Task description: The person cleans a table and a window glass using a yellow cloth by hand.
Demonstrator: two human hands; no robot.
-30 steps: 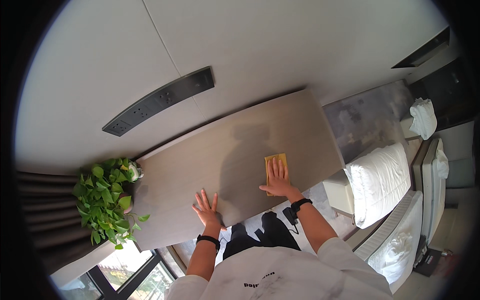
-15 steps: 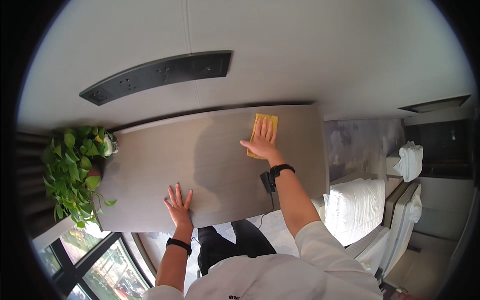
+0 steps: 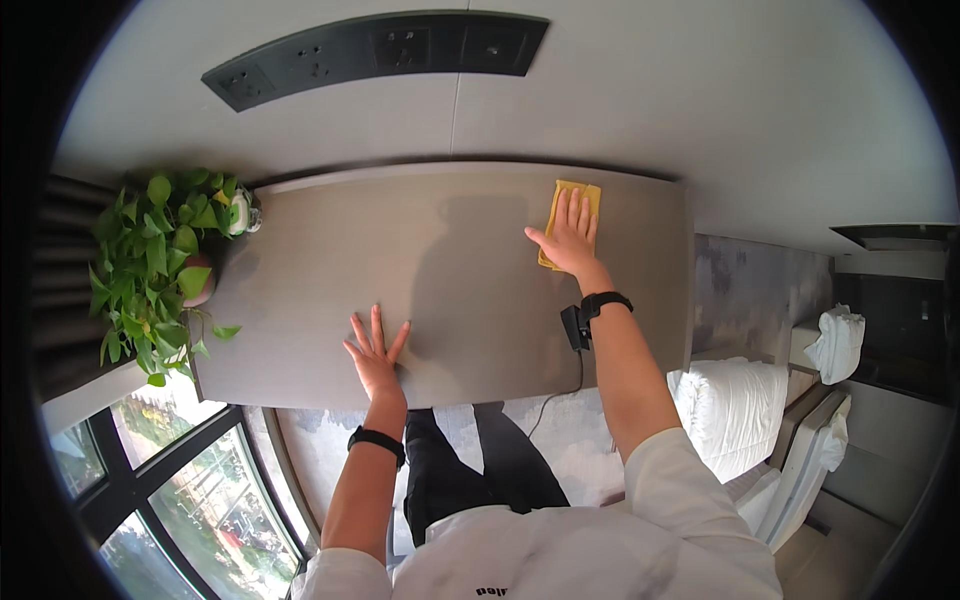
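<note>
My right hand point(image 3: 570, 238) lies flat on a folded yellow cloth point(image 3: 590, 200), pressing it to the brown desk point(image 3: 310, 270) close to the back edge, right of the middle. Its fingers are stretched out, with the thumb out to the left. Part of the cloth is hidden under the palm. My left hand point(image 3: 378, 358) rests on the bare desktop near the front edge, fingers spread and holding nothing. Each wrist wears a black band; a small black device point(image 3: 575, 328) with a cable hangs by the right one.
A leafy potted plant point(image 3: 150, 270) and a small white object point(image 3: 243, 212) stand at the desk's left end, beside a window point(image 3: 200, 490). A black socket strip point(image 3: 400, 46) runs along the wall. White bedding point(image 3: 735, 410) lies to the right.
The view has shifted, so the desk appears higher and farther right. The right hand and cloth have slid slightly toward the back edge. My left hand stays on nearly the same spot.
</note>
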